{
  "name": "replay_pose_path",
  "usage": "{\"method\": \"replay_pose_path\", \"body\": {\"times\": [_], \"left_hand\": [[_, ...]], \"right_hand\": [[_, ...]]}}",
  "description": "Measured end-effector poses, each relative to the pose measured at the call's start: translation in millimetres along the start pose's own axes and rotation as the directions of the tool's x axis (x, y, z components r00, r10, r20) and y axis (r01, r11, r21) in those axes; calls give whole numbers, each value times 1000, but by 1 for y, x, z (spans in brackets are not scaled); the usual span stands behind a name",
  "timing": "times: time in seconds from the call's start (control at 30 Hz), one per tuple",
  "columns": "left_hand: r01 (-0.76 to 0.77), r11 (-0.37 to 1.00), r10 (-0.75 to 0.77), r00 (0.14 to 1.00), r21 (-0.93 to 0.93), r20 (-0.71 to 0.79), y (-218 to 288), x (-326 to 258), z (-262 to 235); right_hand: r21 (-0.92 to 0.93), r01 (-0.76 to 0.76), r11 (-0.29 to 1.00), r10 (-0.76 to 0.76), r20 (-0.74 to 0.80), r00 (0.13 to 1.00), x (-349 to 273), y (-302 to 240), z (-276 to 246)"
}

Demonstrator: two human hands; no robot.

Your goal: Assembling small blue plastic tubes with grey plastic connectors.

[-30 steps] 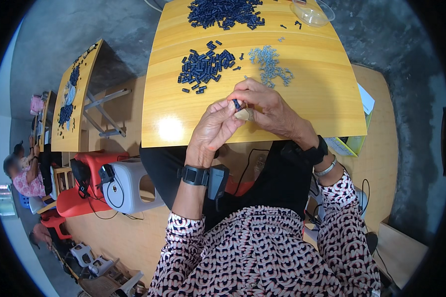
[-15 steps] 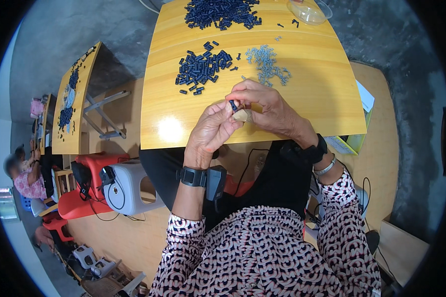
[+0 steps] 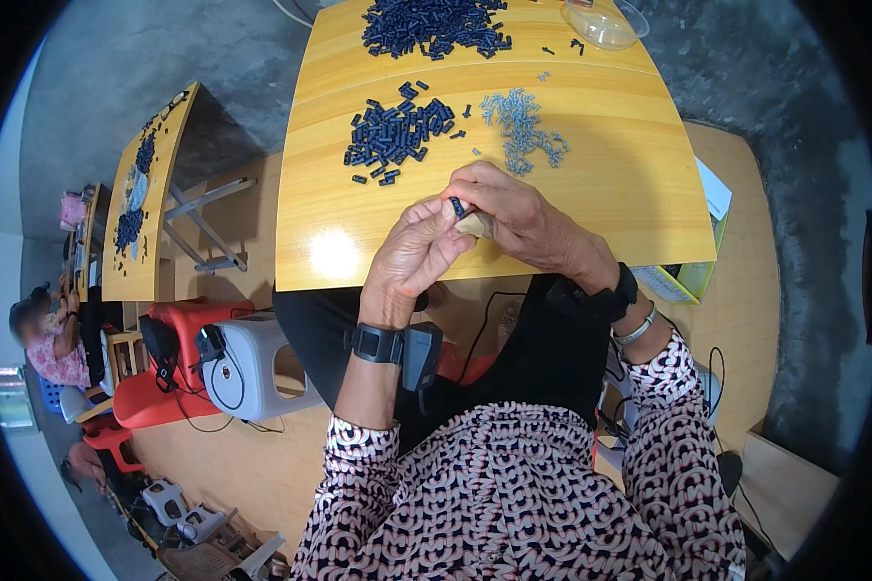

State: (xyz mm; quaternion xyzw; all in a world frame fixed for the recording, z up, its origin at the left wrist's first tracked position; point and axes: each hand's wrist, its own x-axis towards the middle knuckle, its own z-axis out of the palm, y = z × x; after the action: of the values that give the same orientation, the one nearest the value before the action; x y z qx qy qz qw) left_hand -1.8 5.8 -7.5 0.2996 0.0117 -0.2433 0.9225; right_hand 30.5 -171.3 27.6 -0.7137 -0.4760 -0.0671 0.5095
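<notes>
Two hands meet over one small dark part [image 3: 456, 205].
I see the left hand [image 3: 419, 254] and right hand [image 3: 513, 215] pinching it; three loose piles: two dark piles [image 3: 397, 134], one grey pile [image 3: 523, 131].

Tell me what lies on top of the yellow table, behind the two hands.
On the yellow table: a dark-blue pile, a pale grey-blue pile. The right hand and left hand cover most of the small dark piece.
</notes>
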Motion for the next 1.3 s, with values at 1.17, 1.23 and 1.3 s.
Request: {"method": "replay_pose_path", "body": {"times": [1.17, 1.23, 1.3], "left_hand": [[-152, 981, 149, 988, 117, 33, -3, 2, 22], [-152, 982, 148, 988, 110, 37, -3, 2, 21], [-161, 981, 157, 986, 107, 46, -4, 3, 20]], "right_hand": [[32, -116, 993, 120, -235, 964, -6, 4, 6], [27, -112, 993, 115, -238, 964, -6, 3, 6], [22, -109, 994, 111, -241, 964, -6, 3, 6]]}}
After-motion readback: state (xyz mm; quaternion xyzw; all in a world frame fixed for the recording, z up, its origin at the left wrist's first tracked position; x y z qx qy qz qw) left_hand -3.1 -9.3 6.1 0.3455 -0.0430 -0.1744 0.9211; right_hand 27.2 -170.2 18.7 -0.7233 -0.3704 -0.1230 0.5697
